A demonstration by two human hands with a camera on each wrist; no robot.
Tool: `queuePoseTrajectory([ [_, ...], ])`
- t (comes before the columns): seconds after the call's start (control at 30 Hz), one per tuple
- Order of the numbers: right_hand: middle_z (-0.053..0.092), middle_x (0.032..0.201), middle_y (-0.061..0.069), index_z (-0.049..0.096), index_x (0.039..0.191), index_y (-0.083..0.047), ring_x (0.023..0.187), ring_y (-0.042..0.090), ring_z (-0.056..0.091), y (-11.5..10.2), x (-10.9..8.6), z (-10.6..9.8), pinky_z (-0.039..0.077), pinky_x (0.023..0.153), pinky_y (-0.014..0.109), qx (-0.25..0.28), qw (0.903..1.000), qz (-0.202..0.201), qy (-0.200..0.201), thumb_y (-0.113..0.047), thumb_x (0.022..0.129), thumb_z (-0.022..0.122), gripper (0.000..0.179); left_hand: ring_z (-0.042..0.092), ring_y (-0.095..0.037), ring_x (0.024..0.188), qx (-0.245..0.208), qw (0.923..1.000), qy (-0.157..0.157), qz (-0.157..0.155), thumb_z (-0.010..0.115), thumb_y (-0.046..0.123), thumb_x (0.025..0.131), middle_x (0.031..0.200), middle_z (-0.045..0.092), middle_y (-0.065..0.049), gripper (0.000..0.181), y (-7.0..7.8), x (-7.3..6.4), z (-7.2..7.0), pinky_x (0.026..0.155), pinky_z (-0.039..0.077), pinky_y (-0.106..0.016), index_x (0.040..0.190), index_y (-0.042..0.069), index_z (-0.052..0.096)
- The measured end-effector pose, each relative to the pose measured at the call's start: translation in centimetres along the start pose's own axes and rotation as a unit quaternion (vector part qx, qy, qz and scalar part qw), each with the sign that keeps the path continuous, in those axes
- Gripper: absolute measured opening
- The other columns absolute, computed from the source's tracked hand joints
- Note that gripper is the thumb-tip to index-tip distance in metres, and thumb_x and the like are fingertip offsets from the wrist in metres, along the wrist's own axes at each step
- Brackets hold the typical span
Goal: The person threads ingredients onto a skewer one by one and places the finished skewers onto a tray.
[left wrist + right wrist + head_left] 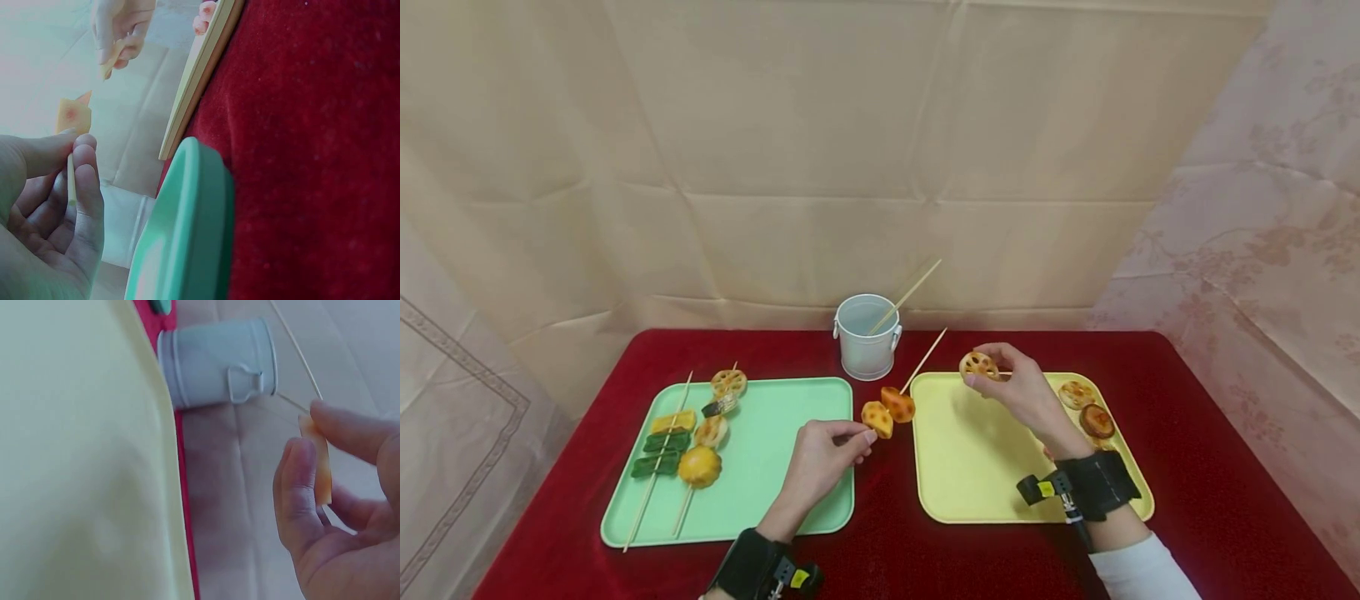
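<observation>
In the head view my left hand [820,462] pinches a wooden skewer [925,360] between thumb and fingers, its tip slanting up and away. A yellow spotted piece [877,420] and an orange-brown chunk [898,405] are threaded on it, just past my fingertips. The skewer's lower end [71,181] shows below my thumb in the left wrist view. Over the yellow tray [947,500], my right hand [1018,387] holds a lotus root slice [977,365] by its edge. That slice [317,462] appears edge-on in the right wrist view, apart from the skewer.
Two filled skewers, one with green pieces [661,463] and one with a yellow round piece [700,467], lie on the green tray [775,392]. A white bucket [867,354] holding a bare skewer [917,285] stands behind. Loose slices, including a brown round [1097,422], lie at the yellow tray's right.
</observation>
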State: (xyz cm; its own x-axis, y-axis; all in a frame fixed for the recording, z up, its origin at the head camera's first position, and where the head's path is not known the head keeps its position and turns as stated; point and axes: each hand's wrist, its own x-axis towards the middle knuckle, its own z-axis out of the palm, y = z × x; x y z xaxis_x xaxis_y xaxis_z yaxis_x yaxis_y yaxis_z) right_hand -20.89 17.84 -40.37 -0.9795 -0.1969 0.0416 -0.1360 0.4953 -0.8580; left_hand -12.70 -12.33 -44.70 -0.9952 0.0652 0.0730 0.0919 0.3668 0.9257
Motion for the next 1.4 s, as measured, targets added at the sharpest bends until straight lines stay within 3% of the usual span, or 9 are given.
queuePoseTrajectory([
  [0.1,0.061,0.125,0.021,0.053,0.143,-0.001,0.099,0.033,0.070,-0.1,0.1,0.5,0.056,0.084,0.026,0.043,0.9990,0.012,0.008,-0.029,0.096,0.077,0.059,0.066,-0.013,0.063,-0.001,1.0000,0.001,0.005,0.078,0.014,0.094,0.072,0.072,-0.002,0.012,0.0,0.0,0.0,0.060,0.055,-0.025,0.094,0.002,0.081],
  [0.23,0.060,0.125,0.021,0.051,0.146,-0.001,0.102,0.023,0.067,-0.5,0.3,1.2,0.056,0.086,0.022,0.114,0.9930,0.024,0.015,-0.024,0.098,0.074,0.058,0.067,-0.013,0.064,-0.002,1.0000,0.001,0.001,0.078,0.014,0.094,0.072,0.072,-0.001,0.011,0.0,0.0,0.0,0.060,0.055,-0.024,0.093,0.003,0.081],
  [0.37,0.057,0.130,0.022,0.047,0.148,0.002,0.101,0.016,0.068,-0.7,0.5,1.8,0.057,0.090,0.025,0.220,0.9747,0.039,0.010,-0.015,0.102,0.068,0.053,0.066,-0.013,0.064,-0.001,1.0000,0.002,0.007,0.078,0.014,0.093,0.072,0.072,-0.001,0.011,0.0,0.0,0.1,0.060,0.054,-0.024,0.093,0.004,0.081],
  [0.47,0.054,0.135,0.023,0.045,0.150,0.003,0.100,0.015,0.069,-0.6,0.5,2.2,0.056,0.091,0.025,0.262,0.9641,0.046,0.009,-0.012,0.104,0.063,0.052,0.066,-0.014,0.064,0.001,0.9999,0.001,0.011,0.079,0.014,0.093,0.072,0.072,-0.001,0.010,-0.1,0.0,0.1,0.059,0.054,-0.024,0.093,0.004,0.081],
  [0.57,0.058,0.133,0.021,0.044,0.150,0.004,0.098,0.014,0.069,-0.3,0.6,2.4,0.056,0.091,0.025,0.280,0.9583,0.051,0.020,-0.010,0.104,0.063,0.052,0.066,-0.014,0.064,0.006,0.9999,0.001,0.013,0.079,0.014,0.093,0.072,0.072,-0.001,0.010,-0.1,0.0,0.0,0.059,0.054,-0.024,0.093,0.004,0.082],
  [0.77,0.067,0.114,0.008,0.049,0.143,0.005,0.094,0.013,0.070,-0.2,0.7,2.4,0.057,0.089,0.025,0.300,0.9496,0.066,0.063,-0.014,0.101,0.068,0.050,0.067,-0.015,0.064,0.013,0.9998,-0.002,0.011,0.080,0.015,0.092,0.071,0.072,0.000,0.010,0.0,0.0,-0.5,0.058,0.052,-0.023,0.091,0.006,0.082],
  [1.13,0.067,0.118,0.008,0.052,0.144,0.000,0.096,0.012,0.070,0.1,0.7,1.4,0.055,0.092,0.024,0.292,0.9473,0.092,0.095,-0.019,0.102,0.068,0.049,0.066,-0.009,0.063,0.033,0.9988,-0.021,0.030,0.081,0.013,0.090,0.070,0.072,0.003,0.006,-0.2,0.0,-0.2,0.058,0.050,-0.023,0.088,0.008,0.083],
  [1.4,0.063,0.126,0.009,0.049,0.148,0.000,0.103,0.012,0.068,0.1,0.6,0.8,0.053,0.095,0.023,0.316,0.9407,0.091,0.084,-0.023,0.102,0.068,0.054,0.065,-0.011,0.063,0.047,0.9979,-0.035,0.026,0.081,0.012,0.090,0.071,0.072,0.002,0.004,-0.2,0.0,-0.3,0.058,0.050,-0.023,0.090,0.008,0.083],
])
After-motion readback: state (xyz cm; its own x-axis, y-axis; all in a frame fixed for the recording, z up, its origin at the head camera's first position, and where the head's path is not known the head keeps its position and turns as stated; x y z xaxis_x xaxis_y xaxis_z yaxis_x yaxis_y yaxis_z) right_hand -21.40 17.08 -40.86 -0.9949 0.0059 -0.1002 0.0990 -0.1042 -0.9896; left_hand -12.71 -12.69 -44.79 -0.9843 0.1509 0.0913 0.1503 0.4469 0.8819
